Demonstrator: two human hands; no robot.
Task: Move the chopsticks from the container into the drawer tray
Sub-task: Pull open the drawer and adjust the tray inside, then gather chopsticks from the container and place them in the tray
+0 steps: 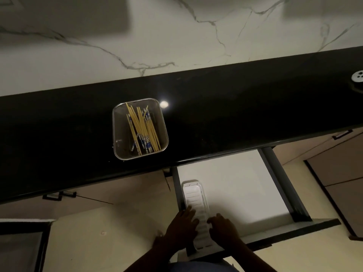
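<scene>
A clear rectangular container [117,132] stands on the black countertop near its front edge. Inside it lie several chopsticks [143,130], some plain yellow, some with blue and white patterns. Below the counter an open drawer [235,185] shows a white floor. A long narrow white tray [193,195] lies along the drawer's left side. My left hand [181,226] rests against the tray's left edge and my right hand [222,227] against its right edge, near its front end. Both hands touch the tray with fingers spread; neither holds a chopstick.
The black countertop [235,107] runs across the view, with a marble wall [176,36] behind it. A white round disc with holes [357,76] sits at the counter's far right. Closed cabinet fronts with dark handles [59,195] flank the drawer.
</scene>
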